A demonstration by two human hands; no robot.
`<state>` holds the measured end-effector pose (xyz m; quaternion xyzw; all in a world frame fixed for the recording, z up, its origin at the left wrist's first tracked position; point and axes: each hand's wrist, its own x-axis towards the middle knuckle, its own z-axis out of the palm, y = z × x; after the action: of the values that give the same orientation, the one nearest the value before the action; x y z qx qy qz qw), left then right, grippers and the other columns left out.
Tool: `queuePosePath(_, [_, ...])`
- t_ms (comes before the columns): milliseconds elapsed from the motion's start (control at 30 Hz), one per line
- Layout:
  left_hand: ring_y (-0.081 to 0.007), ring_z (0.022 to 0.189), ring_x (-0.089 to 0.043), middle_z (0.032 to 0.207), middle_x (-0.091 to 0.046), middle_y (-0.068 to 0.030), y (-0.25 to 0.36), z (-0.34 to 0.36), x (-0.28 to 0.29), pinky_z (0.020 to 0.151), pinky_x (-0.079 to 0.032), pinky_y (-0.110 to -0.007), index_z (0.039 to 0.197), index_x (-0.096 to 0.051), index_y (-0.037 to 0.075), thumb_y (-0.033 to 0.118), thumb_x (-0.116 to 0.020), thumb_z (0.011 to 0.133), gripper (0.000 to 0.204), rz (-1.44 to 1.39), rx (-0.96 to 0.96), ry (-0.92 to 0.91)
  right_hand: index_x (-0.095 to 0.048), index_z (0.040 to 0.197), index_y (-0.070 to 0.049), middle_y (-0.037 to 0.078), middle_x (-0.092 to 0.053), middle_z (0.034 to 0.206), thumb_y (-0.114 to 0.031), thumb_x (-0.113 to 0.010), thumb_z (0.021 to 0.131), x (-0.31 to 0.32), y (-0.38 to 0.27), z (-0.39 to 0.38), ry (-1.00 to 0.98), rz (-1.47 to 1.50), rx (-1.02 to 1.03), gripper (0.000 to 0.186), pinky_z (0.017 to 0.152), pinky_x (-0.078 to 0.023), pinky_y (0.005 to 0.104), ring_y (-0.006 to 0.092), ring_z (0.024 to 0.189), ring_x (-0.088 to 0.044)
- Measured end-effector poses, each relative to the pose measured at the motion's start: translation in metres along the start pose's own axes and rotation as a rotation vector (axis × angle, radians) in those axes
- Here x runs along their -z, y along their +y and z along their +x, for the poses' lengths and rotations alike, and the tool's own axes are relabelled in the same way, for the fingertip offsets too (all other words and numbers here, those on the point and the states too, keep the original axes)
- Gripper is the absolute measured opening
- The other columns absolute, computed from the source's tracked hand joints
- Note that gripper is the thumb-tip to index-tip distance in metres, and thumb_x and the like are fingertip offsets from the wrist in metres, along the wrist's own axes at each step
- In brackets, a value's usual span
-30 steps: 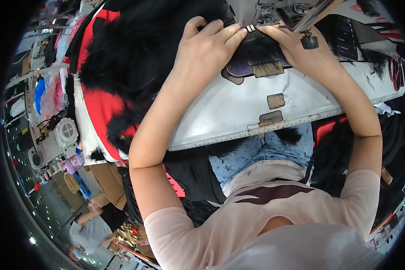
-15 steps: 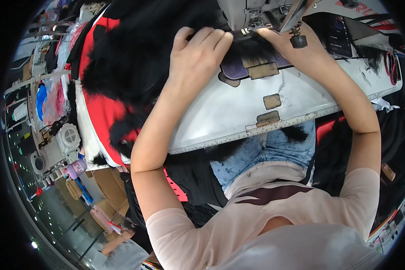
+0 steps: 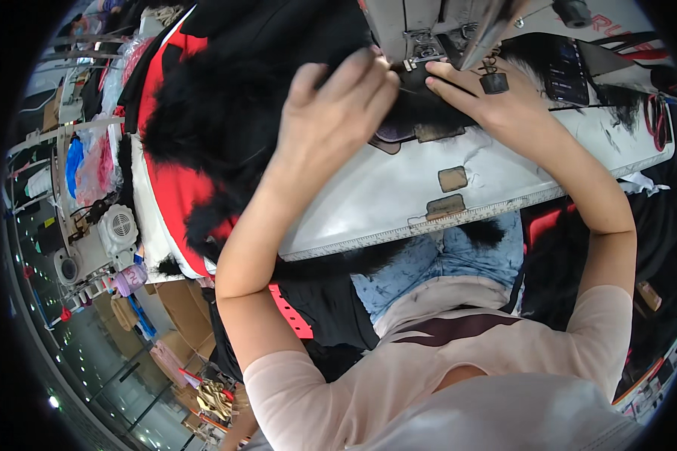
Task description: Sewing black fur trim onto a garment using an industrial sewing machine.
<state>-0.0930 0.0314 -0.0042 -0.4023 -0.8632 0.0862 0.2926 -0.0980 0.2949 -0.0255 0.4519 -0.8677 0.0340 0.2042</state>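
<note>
Black cloth with shaggy fur trim (image 3: 195,124) lies bunched over the machine bed, with red cloth (image 3: 174,184) under it at the left. My left hand (image 3: 335,113) is curled above the black cloth, left of the sewing machine's presser foot (image 3: 411,65). Its fingers are bent together and slightly blurred; whatever is at their tips is hidden. My right hand (image 3: 500,98) rests just right of the foot, two fingers stretched out on the black material. A thin thread seems to run between the hands.
The sewing machine head (image 3: 421,22) overhangs the far side. A phone (image 3: 568,71) and red-handled scissors (image 3: 656,124) lie to the right. A ruler strip (image 3: 474,214) runs along the white bed's front edge. A white motor-like unit (image 3: 116,233) stands left.
My left hand has lifted and turned, its fingers blurring near the presser foot. My right fingers have drawn back from beneath the machine head. Black material now covers more of the purple patch.
</note>
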Motion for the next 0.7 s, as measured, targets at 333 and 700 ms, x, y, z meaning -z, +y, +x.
queuePosePath(333, [-0.0163, 0.084, -0.056, 0.079, -0.059, -0.0003, 0.005, -0.006, 0.016, 0.089, -0.044, -0.031, 0.094, -0.063, 0.006, 0.013, -0.063, 0.077, 0.019, -0.227, -0.274, -0.15, -0.067, 0.115, -0.004, 0.003, -0.062, 0.128, -0.008, -0.059, 0.079, -0.005, 0.005, 0.002, 0.007, 0.047, 0.092, 0.037, 0.096, -0.051, 0.0365, 0.0233, 0.118, -0.061])
queuePosePath(700, [-0.0139, 0.097, -0.061, 0.125, -0.067, 0.0001, 0.018, -0.016, 0.018, 0.085, -0.042, -0.029, 0.113, -0.07, 0.009, 0.01, -0.063, 0.077, 0.036, -0.186, -0.044, -0.173, -0.069, 0.116, -0.006, 0.001, -0.062, 0.129, -0.006, -0.066, 0.073, -0.002, 0.0, 0.003, 0.022, 0.047, 0.058, 0.043, 0.097, -0.051, 0.0377, 0.021, 0.116, -0.061])
